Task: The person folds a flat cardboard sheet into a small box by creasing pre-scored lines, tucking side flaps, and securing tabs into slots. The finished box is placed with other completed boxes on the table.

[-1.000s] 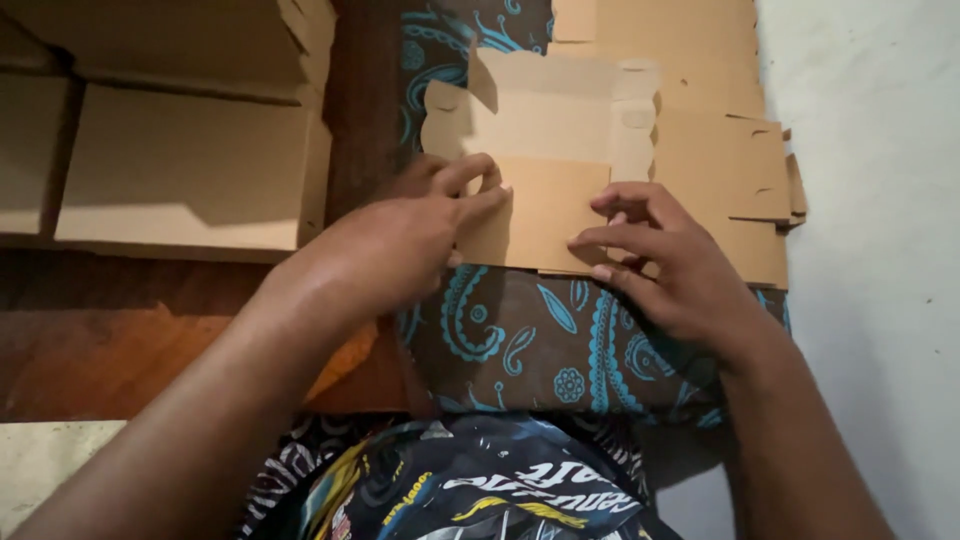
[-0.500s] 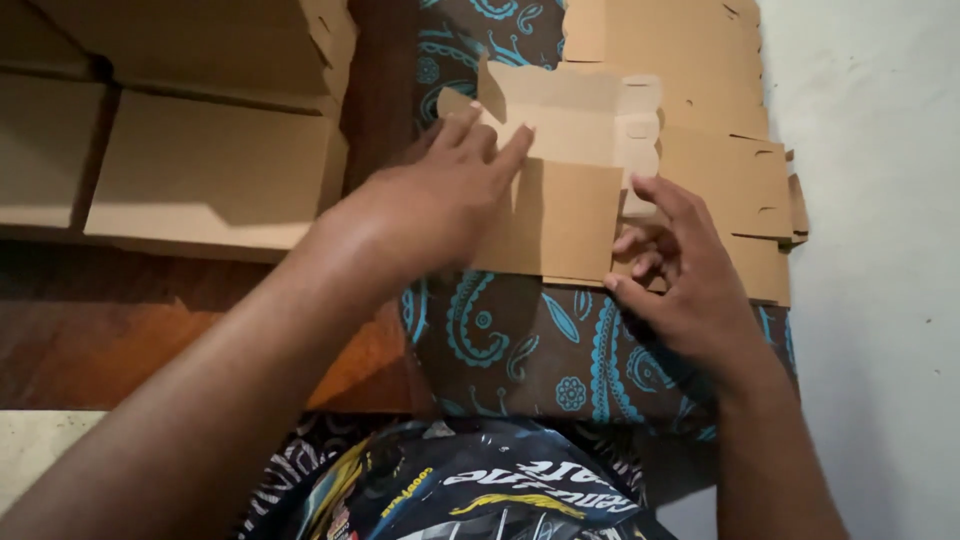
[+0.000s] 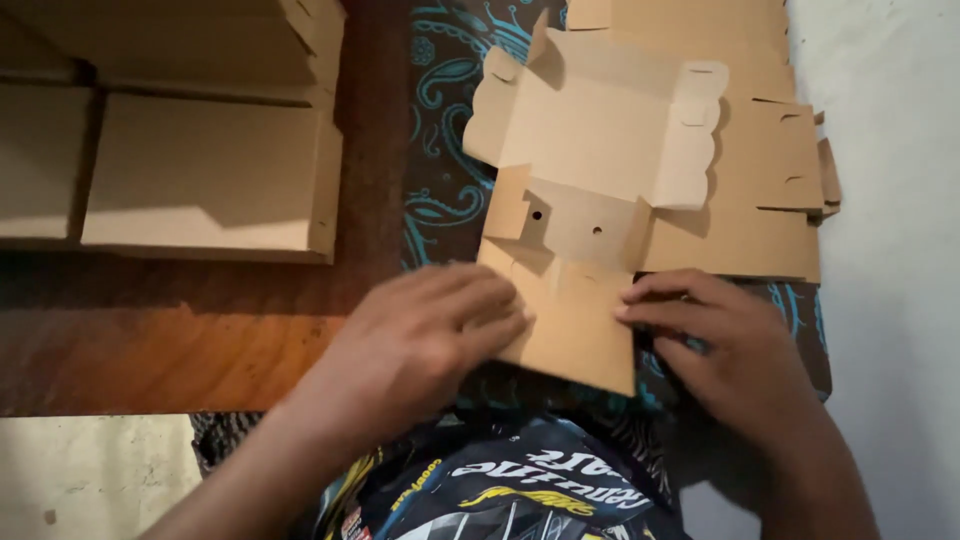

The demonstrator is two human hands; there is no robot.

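Note:
A flat brown die-cut cardboard box blank (image 3: pixel 590 200) lies on a dark cloth with a teal paisley pattern (image 3: pixel 445 110). Its far flaps stand partly up; a middle panel has two small holes. My left hand (image 3: pixel 420 340) presses fingertips on the left side of the blank's near panel (image 3: pixel 575 325). My right hand (image 3: pixel 720 345) grips the same panel's right edge with curled fingers. Under the blank lies a stack of more flat blanks (image 3: pixel 770 170).
Folded brown cardboard boxes (image 3: pixel 200 170) are stacked at the left on a wooden surface (image 3: pixel 150 350). A white wall or floor (image 3: pixel 890 250) runs along the right. My patterned shirt (image 3: pixel 520 490) fills the bottom centre.
The blank has been pulled toward me and its far flaps have opened up. Both hands have slid down to the near panel.

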